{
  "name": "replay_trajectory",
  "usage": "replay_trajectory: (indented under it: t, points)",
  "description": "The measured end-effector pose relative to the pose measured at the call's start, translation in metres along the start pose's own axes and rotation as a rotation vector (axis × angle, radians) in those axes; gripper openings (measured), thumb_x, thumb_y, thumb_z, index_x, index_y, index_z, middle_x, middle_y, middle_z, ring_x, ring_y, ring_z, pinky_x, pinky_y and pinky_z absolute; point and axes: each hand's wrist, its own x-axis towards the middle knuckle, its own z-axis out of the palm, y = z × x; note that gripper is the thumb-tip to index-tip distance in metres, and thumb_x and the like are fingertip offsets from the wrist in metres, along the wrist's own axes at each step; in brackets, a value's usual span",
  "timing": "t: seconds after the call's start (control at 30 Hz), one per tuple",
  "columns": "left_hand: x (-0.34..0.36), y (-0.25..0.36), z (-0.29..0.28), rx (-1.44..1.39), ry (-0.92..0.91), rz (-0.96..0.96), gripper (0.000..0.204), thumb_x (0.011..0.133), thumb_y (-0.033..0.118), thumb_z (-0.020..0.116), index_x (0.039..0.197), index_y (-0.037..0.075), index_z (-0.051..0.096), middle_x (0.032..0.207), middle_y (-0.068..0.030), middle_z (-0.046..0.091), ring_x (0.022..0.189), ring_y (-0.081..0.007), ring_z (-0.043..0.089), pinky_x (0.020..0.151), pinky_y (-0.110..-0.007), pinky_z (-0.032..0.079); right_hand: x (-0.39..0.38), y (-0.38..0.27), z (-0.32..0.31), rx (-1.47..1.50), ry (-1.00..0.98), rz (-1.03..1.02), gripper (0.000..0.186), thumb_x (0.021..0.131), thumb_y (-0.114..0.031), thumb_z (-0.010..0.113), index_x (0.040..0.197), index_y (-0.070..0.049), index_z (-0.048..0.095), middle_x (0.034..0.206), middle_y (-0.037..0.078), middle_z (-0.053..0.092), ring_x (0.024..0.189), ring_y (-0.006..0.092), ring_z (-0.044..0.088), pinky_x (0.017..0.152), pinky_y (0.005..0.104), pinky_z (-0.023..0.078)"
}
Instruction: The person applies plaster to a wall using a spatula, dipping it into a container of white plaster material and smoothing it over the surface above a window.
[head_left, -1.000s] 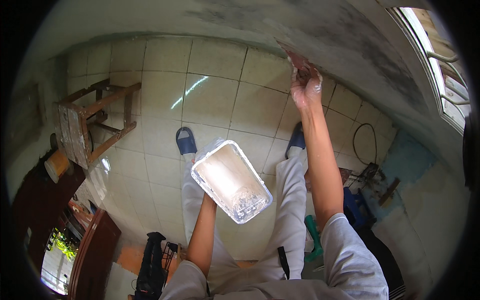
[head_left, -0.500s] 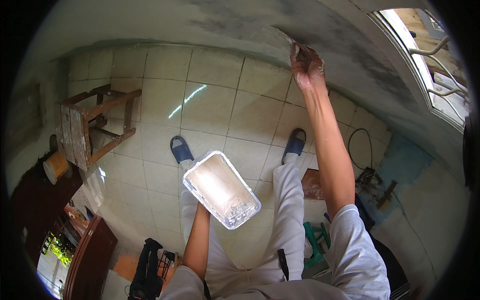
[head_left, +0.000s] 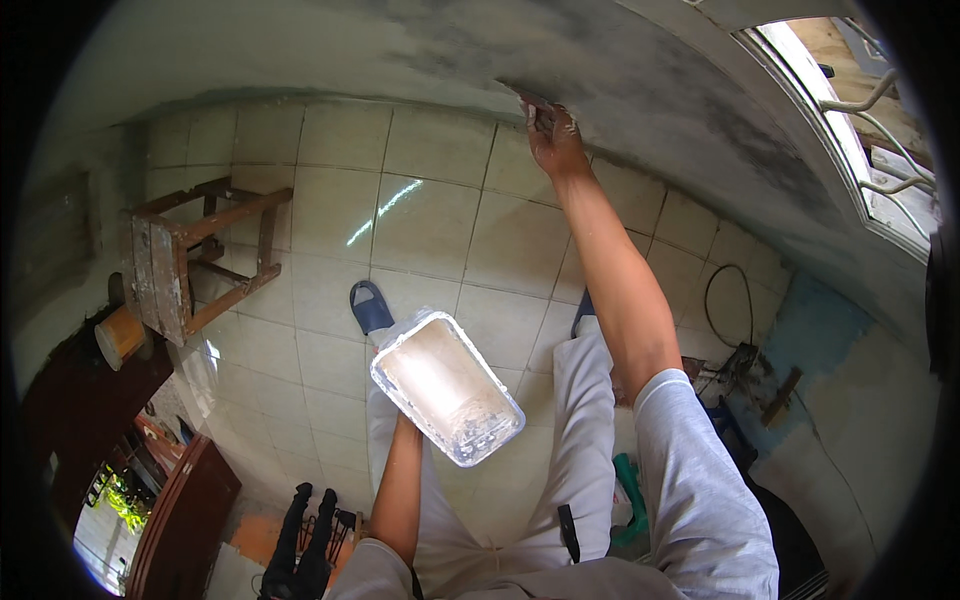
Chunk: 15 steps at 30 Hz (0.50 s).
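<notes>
A rectangular plastic tub [head_left: 447, 388] with pale, putty-like paste smeared over its inside and rim is held in front of my body. My left hand [head_left: 404, 430] supports it from below, with its fingers hidden under the tub. At the far wall [head_left: 450, 50], which is grey with dark patches, my right arm is stretched out. The right hand [head_left: 556, 135], whitened with paste, is closed around a thin, flat putty scraper [head_left: 522, 93]. The scraper's edge lies against the wall's surface; its handle is hidden in the hand.
A worn wooden stool [head_left: 200, 255] lies on its side at the left on the tiled floor [head_left: 420, 215]. A barred window [head_left: 850, 120] is at the upper right. A cable loop [head_left: 728, 305] and a green plastic thing [head_left: 630, 500] are at the right.
My right hand has moved left along the wall with the putty scraper, and the arm has swung left with it. The tub stays in my left hand, nearly in place.
</notes>
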Motion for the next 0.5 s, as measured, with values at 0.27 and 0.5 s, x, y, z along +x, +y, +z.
replay_trajectory:
  t: [0.27, 0.5]
  points:
    - [-0.010, 0.004, 0.001, 0.001, 0.012, 0.020, 0.068, 0.097, 0.049, 0.053, 0.147, 0.005, 0.037, 0.119, -0.0143, 0.058, 0.112, -0.0385, 0.058, 0.094, -0.054, 0.052, -0.120, -0.084, 0.069, 0.122, 0.031, -0.209, 0.011, 0.093, 0.001, 0.052, 0.100, 0.010, 0.055, 0.106, 0.020, 0.061, 0.097, 0.0332, 0.065, 0.082, 0.0308, 0.062]
    - [-0.007, 0.008, 0.003, 0.007, -0.001, 0.013, 0.068, 0.097, 0.049, 0.053, 0.147, 0.005, 0.036, 0.119, -0.0146, 0.058, 0.112, -0.0386, 0.058, 0.094, -0.054, 0.052, -0.139, -0.067, -0.001, 0.083, -0.005, -0.252, 0.018, 0.095, -0.005, 0.054, 0.107, 0.006, 0.059, 0.116, 0.019, 0.062, 0.105, 0.0290, 0.064, 0.078, 0.0273, 0.059]
